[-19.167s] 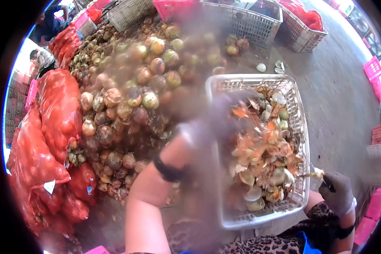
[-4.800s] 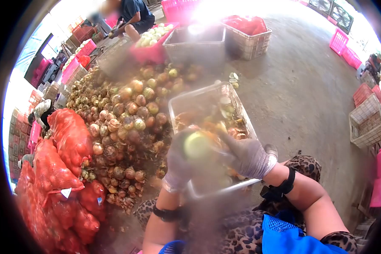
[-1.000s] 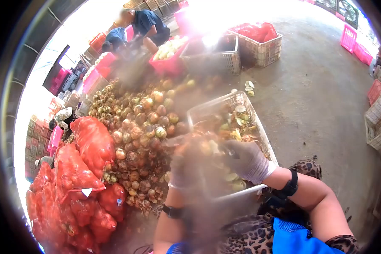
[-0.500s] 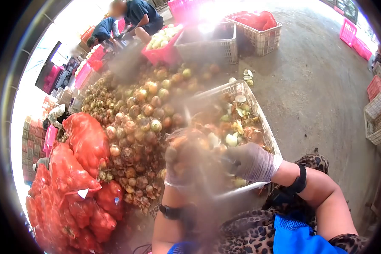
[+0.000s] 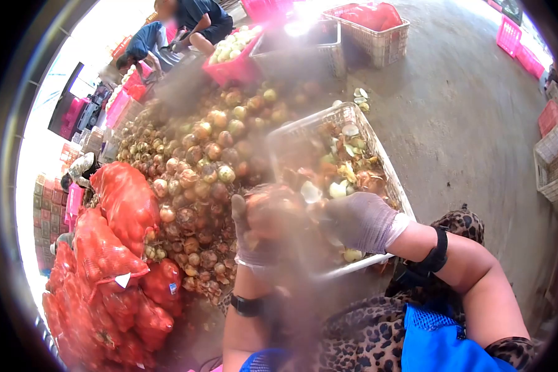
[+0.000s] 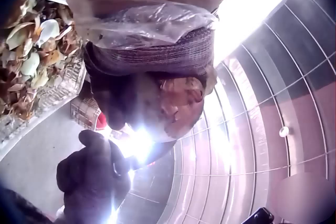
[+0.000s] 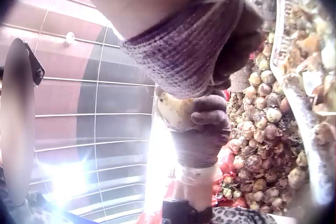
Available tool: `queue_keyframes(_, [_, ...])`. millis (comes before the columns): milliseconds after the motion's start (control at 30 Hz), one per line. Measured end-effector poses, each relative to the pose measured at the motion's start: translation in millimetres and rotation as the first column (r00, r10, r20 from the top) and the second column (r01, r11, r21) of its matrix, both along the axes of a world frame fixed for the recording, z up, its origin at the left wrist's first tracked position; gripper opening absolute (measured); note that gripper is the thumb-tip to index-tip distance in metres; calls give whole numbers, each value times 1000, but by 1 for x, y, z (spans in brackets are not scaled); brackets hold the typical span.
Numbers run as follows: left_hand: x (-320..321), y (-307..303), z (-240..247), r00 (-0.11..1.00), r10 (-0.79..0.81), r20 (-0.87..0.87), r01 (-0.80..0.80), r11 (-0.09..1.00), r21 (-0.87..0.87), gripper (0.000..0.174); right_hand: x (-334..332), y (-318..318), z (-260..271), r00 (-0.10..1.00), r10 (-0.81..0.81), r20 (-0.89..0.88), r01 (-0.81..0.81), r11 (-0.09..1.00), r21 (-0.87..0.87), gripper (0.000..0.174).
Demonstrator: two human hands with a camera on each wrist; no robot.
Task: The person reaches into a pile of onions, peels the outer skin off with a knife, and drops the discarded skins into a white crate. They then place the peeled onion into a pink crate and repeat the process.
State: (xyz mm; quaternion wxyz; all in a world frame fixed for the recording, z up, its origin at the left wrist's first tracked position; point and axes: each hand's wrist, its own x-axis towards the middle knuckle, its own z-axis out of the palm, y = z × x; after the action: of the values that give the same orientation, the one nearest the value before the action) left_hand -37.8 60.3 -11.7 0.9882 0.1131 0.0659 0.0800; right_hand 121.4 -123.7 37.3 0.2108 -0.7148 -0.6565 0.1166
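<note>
In the head view, both gloved hands meet over the near left part of a white crate (image 5: 387,180) of onion peels. My left hand (image 5: 249,235) grips a reddish onion, seen pale with brown skin patches in the left wrist view (image 6: 181,103) and as a rounded bulb in the right wrist view (image 7: 176,111). My right hand (image 5: 361,220) is beside it with curled fingers; in the left wrist view, a thin dark blade-like shape runs from this hand (image 6: 94,176) to below the onion. Lens smears blur the space between the hands.
Loose onions (image 5: 198,173) are heaped left of the crate, beside full red net bags (image 5: 124,204). Beyond stand a pink crate of peeled onions (image 5: 232,56), an empty crate and a crate (image 5: 378,46) with red netting. Two people work behind the heap.
The head view has shifted slightly. Both hands stay together by the crate; the left thumb stands out more clearly beside the onion, and the right hand has shifted slightly upward in the picture.
</note>
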Motion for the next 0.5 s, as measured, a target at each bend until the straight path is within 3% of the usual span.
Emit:
queue_keyframes(100, [13,-32,37,982,184,39,-185,913,364,79,8,1,5,982,23,-187,-47,991,-122,14])
queue_keyframes(133, [15,-33,33,953,299,42,-262,747,611,74,9,1,5,974,8,-225,-38,991,-131,15])
queue_keyframes(167, [16,-33,26,909,408,83,-302,510,806,71,9,0,4,965,-8,-262,-30,990,-140,15])
queue_keyframes(233, [19,-34,17,794,555,248,-246,-79,966,64,8,-1,-1,963,-68,-260,39,993,-115,17])
queue_keyframes(267, [22,-38,17,732,589,342,-350,-105,931,55,7,-1,-1,964,-90,-251,62,991,-117,17])
queue_keyframes(333, [18,-35,21,844,535,16,-274,406,872,68,8,0,5,977,-102,-190,70,983,-168,18])
queue_keyframes(400, [14,-39,22,936,335,-108,-242,835,495,76,7,5,2,978,-110,-179,75,978,-192,20])
queue_keyframes(467, [11,-39,14,847,513,-139,-210,564,798,74,10,7,3,988,-78,-130,45,971,-236,21])
queue_keyframes(500, [8,-34,8,843,520,-138,-167,497,852,73,13,7,6,996,-39,-86,15,962,-272,21])
